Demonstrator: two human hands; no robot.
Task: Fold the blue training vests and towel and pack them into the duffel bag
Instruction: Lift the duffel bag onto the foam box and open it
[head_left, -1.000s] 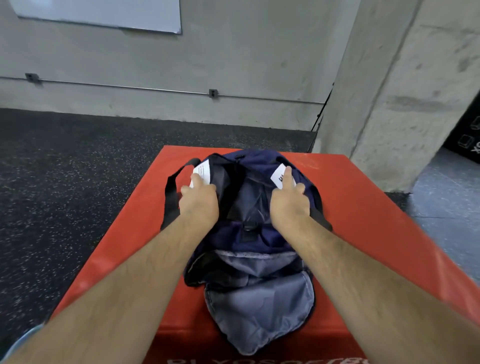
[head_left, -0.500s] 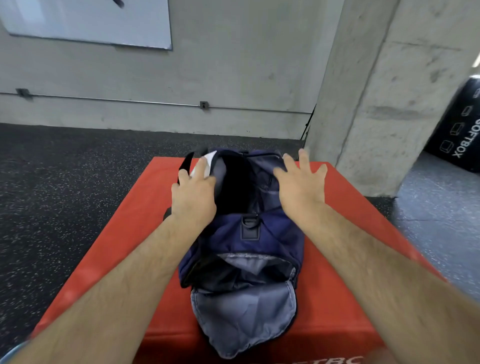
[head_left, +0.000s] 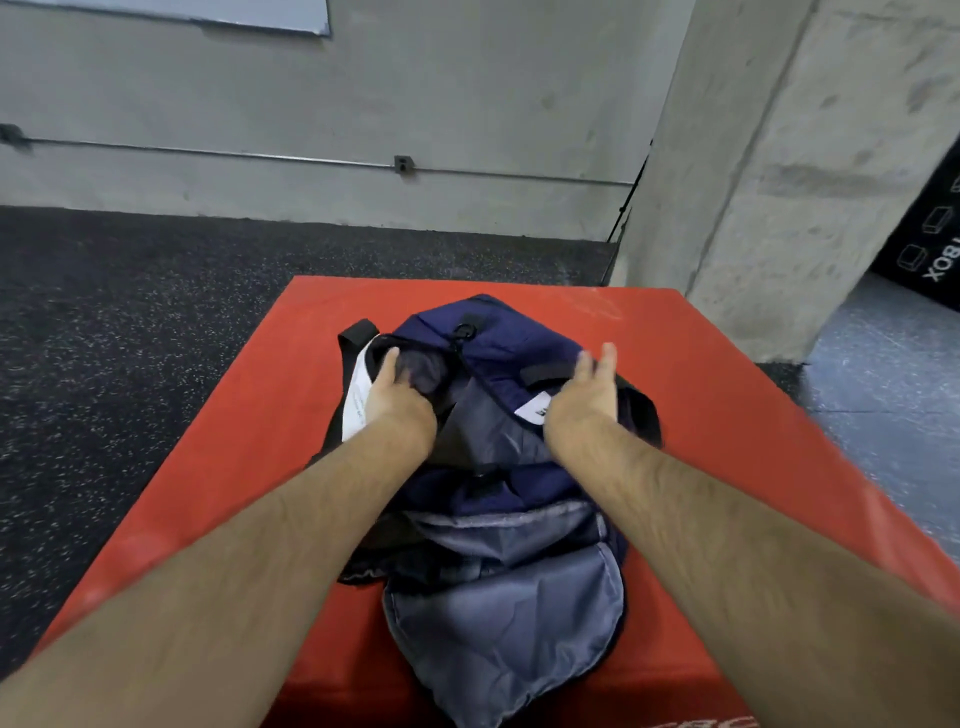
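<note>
A navy duffel bag (head_left: 498, 343) lies lengthwise on a red padded box (head_left: 727, 415), its main opening gaping and its grey-lined end flap (head_left: 504, 634) hanging toward me. My left hand (head_left: 400, 405) grips the left rim of the opening, beside a white label (head_left: 358, 400). My right hand (head_left: 584, 400) hovers over the right rim with fingers spread and blurred, holding nothing. A second white tag (head_left: 535, 410) shows just left of that hand. No vests or towel are visible; the bag's inside is dark.
Black speckled rubber floor (head_left: 130, 322) surrounds the box on the left and behind. A concrete pillar (head_left: 779, 182) stands close at the back right, with a black soft box (head_left: 935, 239) beyond it. A concrete wall with a thin pipe runs along the back.
My right hand let go of the right rim, opened, and now hovers beside it. My left hand shifted deeper along the left rim. The far end of the bag has come up into view.
</note>
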